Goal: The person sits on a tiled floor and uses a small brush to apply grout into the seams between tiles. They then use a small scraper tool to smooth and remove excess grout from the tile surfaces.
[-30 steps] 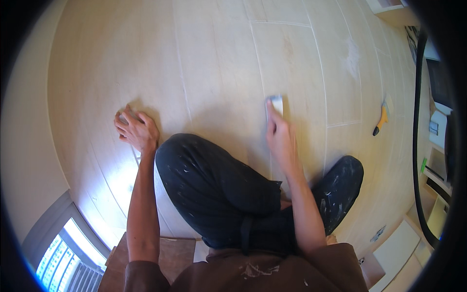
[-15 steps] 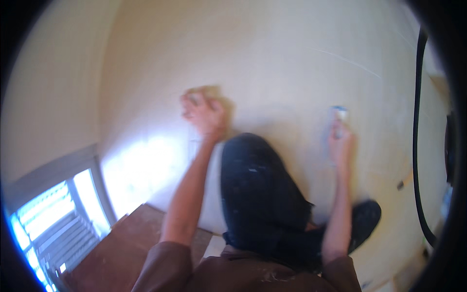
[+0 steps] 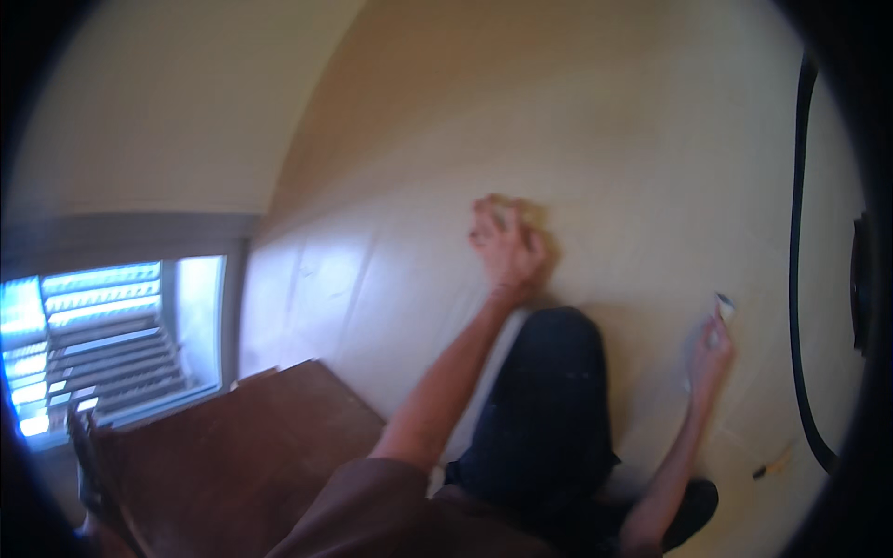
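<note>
Two hands show on the pale floor [image 3: 651, 139], and the relation that counts is between the right hand [image 3: 709, 353] and the small white piece [image 3: 725, 306] it carries. The piece sits at the fingertips, pinched in the grip, and sticks out past them toward the far side of the floor, so its long axis looks roughly in line with the forearm; blur hides its exact shape and whether its far end touches the floor. It lies to the right of the dark-trousered knee [image 3: 549, 409], between the knee and the black cable [image 3: 798, 279] that runs along the floor's right edge. The left hand [image 3: 507, 244] is well apart from it, on the far side of the knee, fingers curled and pressed to the floor, holding nothing that can be made out. The right hand is thus much the nearer one. A small orange-and-black tool [image 3: 772, 465] lies near the right elbow, and a brown board [image 3: 233, 446] lies at the near left, below a louvred window [image 3: 102, 344].
</note>
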`<state>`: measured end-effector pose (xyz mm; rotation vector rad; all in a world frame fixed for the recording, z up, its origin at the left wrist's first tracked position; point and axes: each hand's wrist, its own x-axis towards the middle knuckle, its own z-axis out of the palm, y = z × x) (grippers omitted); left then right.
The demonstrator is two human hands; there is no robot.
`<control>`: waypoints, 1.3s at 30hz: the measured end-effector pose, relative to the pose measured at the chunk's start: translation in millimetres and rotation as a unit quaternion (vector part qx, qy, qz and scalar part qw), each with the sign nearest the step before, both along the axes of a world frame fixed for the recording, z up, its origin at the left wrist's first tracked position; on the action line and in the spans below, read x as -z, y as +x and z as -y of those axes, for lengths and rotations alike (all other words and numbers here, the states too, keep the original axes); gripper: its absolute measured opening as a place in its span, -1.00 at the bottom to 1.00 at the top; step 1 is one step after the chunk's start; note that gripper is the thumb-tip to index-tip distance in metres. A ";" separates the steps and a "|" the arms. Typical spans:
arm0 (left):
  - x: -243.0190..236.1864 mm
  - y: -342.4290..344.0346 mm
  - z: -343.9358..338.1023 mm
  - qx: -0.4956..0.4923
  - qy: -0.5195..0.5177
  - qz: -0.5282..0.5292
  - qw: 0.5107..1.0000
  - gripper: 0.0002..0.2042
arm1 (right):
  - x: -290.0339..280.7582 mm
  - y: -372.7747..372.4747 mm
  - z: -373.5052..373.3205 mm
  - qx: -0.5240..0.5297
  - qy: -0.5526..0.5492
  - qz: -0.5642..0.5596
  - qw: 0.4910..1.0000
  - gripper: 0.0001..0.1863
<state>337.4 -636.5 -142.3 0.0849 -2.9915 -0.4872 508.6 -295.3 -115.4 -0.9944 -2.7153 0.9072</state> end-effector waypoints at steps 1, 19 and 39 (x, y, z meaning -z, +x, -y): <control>1.7 0.1 -0.2 0.005 0.004 -0.019 1.000 -0.50 | -0.1 -12.0 -4.9 0.033 0.010 0.045 0.998 -0.61; -0.1 -0.1 2.7 0.026 -0.076 -0.042 0.996 -0.52 | -21.7 -106.9 -35.6 0.038 -0.017 -0.019 0.999 -0.58; 6.1 -0.3 5.2 0.002 -0.099 -0.035 0.994 -0.52 | -31.5 208.1 -158.3 0.248 -0.010 -0.020 0.968 -0.53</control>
